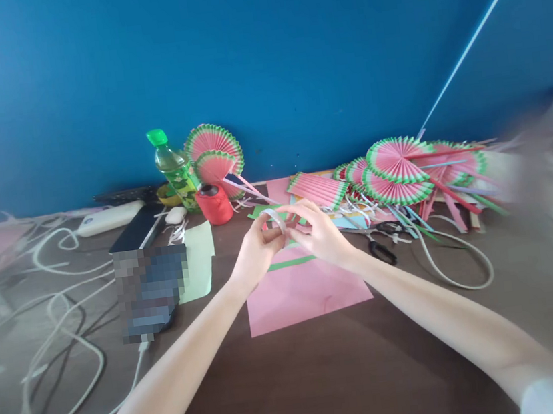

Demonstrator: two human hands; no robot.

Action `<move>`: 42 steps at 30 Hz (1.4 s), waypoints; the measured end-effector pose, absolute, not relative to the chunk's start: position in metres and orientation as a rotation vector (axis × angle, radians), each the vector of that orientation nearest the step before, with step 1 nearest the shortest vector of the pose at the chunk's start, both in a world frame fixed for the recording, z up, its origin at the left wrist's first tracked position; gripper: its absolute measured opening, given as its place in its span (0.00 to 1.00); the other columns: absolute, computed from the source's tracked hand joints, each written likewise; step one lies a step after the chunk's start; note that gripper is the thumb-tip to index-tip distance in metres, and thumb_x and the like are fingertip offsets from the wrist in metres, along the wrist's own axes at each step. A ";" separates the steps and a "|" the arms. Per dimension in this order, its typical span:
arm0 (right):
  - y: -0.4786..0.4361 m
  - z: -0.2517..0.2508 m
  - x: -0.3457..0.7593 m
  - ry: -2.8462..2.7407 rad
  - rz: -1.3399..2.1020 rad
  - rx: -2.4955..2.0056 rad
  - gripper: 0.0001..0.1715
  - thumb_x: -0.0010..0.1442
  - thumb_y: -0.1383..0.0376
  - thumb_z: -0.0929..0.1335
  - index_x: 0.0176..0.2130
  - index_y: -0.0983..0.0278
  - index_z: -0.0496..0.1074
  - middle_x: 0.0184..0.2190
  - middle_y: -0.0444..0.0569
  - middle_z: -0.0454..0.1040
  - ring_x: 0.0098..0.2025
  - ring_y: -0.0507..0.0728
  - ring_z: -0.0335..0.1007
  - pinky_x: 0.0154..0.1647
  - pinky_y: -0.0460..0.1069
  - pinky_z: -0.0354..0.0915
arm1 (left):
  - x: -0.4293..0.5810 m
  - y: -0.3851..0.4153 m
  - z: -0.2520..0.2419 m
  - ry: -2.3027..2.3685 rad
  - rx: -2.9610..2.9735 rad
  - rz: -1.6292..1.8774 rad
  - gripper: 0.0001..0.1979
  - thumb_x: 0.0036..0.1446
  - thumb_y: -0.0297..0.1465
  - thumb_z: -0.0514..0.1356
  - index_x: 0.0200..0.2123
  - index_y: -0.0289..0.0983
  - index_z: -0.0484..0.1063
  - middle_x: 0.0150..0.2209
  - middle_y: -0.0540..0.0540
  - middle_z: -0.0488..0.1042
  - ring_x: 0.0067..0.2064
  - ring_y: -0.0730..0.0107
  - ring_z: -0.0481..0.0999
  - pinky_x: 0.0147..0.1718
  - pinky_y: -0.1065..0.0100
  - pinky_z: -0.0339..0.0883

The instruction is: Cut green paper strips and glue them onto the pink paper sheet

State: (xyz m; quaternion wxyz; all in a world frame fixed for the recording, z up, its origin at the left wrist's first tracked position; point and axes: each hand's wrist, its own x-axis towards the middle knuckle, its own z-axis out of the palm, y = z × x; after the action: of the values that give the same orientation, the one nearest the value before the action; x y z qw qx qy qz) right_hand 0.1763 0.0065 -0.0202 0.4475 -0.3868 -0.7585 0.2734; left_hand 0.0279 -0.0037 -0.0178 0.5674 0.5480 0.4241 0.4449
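Note:
My left hand [255,248] is closed around a pale ring that looks like a roll of tape [274,217], held above the table. My right hand [323,233] meets it from the other side, fingertips pinched at the ring's edge; whether a loose tape end is between them is too small to tell. Below both hands lies a pink sheet of paper [307,294], with a green strip [292,263] across its upper part. More green paper [259,210] shows just behind my fingers.
Folded pink-and-green paper fans [399,161] and paper strips pile up at the right, near black-handled scissors [381,252]. A green-capped bottle [174,169], a red container [214,204], a phone [156,292] and white cables [52,328] are on the left. A blue wall [259,68] stands behind.

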 end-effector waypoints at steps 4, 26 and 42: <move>0.009 -0.022 0.177 -1.865 0.728 -0.948 0.13 0.55 0.72 0.63 0.40 0.59 0.69 0.34 0.48 0.63 0.38 0.53 0.64 0.36 0.50 0.68 | 0.026 -0.004 -0.023 1.040 1.401 0.976 0.19 0.48 0.28 0.59 0.45 0.37 0.61 0.29 0.51 0.76 0.31 0.73 0.72 0.35 0.69 0.61; 0.007 -0.015 0.179 -1.844 0.726 -1.006 0.06 0.56 0.65 0.64 0.34 0.61 0.71 0.31 0.45 0.74 0.33 0.52 0.68 0.34 0.48 0.63 | 0.030 -0.005 -0.014 1.027 1.176 0.955 0.12 0.48 0.33 0.61 0.35 0.33 0.65 0.31 0.45 0.76 0.34 0.65 0.77 0.38 0.64 0.66; 0.016 0.000 0.196 -2.031 0.650 -1.026 0.08 0.55 0.61 0.66 0.34 0.62 0.70 0.35 0.48 0.71 0.36 0.54 0.68 0.36 0.49 0.63 | 0.025 -0.005 -0.012 1.034 1.403 0.878 0.16 0.51 0.39 0.58 0.39 0.34 0.65 0.32 0.42 0.77 0.31 0.64 0.76 0.32 0.65 0.63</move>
State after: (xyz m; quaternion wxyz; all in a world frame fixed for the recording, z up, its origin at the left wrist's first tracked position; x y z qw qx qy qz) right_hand 0.1957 0.0156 0.0001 0.3782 -0.4013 -0.7946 0.2541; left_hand 0.0249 -0.0049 -0.0124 0.5604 0.5955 0.4387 0.3727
